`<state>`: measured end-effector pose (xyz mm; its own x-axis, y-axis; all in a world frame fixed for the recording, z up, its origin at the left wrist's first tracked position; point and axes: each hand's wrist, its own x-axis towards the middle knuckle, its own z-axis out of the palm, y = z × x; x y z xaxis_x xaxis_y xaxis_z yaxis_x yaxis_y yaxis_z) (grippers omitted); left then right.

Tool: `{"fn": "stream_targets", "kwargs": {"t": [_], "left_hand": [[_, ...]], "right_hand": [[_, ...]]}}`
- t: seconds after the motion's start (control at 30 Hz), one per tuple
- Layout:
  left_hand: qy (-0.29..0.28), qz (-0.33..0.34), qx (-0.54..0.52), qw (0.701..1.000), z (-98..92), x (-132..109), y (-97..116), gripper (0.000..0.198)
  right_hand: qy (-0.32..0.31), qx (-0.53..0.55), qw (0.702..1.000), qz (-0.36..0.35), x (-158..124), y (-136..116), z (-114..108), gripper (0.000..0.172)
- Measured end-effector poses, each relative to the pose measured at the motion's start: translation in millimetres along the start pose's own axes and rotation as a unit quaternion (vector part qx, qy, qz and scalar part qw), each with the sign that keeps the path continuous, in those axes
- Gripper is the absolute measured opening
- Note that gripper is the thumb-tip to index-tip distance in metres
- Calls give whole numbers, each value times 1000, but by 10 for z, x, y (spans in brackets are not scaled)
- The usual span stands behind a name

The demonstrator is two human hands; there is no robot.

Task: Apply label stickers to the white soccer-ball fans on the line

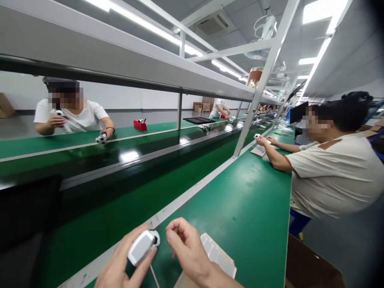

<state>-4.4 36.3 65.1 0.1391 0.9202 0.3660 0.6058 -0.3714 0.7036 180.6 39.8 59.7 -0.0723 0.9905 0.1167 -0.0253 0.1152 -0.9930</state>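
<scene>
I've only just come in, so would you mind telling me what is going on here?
The person's left hand holds a small white device above the near edge of the green bench. The right hand is beside it, fingers curled; whether they pinch anything is unclear. A pale sheet lies by the right wrist. Across the line, a co-worker has a black-and-white piece in one hand.

a green worktop (249,192) runs under and beyond the right hand (190,250), its inner edge bound by a pale strip (192,193). forward of the left hand (115,266) stretches a glossy, darker green surface (150,188). high ahead of both runs a long white beam (120,60), under a panelled ceiling (240,20) with bright lights (321,12). a white wall (135,97) stands far beyond the left hand; grey floor (339,240) shows to the right.
</scene>
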Motion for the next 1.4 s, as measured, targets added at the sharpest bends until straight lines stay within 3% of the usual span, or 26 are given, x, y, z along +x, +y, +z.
{"fn": "stream_targets", "kwargs": {"t": [0.1,0.23,0.37,0.57,0.63,0.7,0.77,0.97,1.07,1.17,1.4], "left_hand": [[25,-151,-33,988,-268,47,-33,51],[80,-236,-201,947,-444,100,-87,55],[141,-271,-375,875,-397,144,-208,49],[212,-306,-541,754,-266,169,-331,35],[224,-316,-561,732,-220,177,-406,31],[241,-310,-531,751,-164,212,-489,28],[262,-289,-474,789,-97,295,-565,29],[325,-199,-276,882,112,721,-780,40],[263,-165,-178,934,184,800,-892,37],[179,-155,-109,965,218,752,-986,33],[114,-179,3,977,110,723,-1116,26]], "right_hand": [[13,-40,999,21,-124,56,-217,21],[49,-90,992,70,-305,189,-608,31],[72,-126,980,135,-362,359,-843,38],[56,-150,974,158,-397,356,-806,37],[45,-173,972,153,-392,369,-818,37],[40,-202,967,150,-392,409,-867,37],[39,-232,962,138,-403,464,-943,37],[56,-286,951,100,-438,581,-1147,42],[56,-295,949,93,-453,574,-1165,42],[67,-305,947,74,-482,538,-1140,39],[51,-292,953,63,-524,468,-1061,34]]}}
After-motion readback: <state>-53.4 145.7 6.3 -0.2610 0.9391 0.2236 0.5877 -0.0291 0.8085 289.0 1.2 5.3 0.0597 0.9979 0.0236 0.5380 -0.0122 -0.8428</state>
